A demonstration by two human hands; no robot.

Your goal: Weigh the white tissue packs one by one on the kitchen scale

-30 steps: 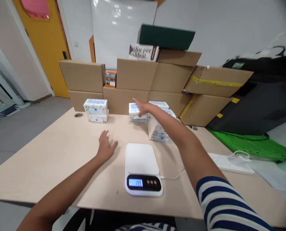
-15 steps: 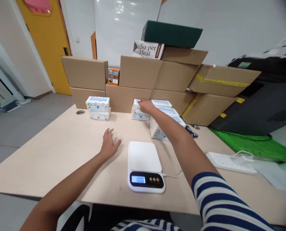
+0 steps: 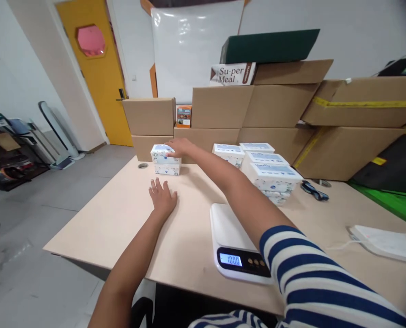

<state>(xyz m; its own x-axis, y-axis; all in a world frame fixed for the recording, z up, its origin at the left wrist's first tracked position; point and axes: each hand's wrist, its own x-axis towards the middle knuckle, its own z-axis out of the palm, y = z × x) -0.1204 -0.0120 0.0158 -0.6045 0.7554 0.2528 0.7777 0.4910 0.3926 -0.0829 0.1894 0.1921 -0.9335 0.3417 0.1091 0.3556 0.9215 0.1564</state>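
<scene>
My right hand reaches across to the stack at the back left. Its thumb and fingers close over the right end of the upper white tissue pack, with some fingers hidden behind it. Directly beneath lies another tissue pack. My left hand is open, palm down at the tabletop, fingers spread and pointing towards that stack, holding nothing. Under my right forearm, partly covered, is a white kitchen scale; its lit display appears to read 100.0.
More tissue packs are stacked right of centre. Cardboard boxes form a wall along the table's back. A dark strap-like item lies on the right, with a white power strip nearer. The table edge runs along the left.
My right hand has gone from the middle tissue packs to the upper pack of the left stack. The view has turned left. My left hand stays open, fingers more spread.
</scene>
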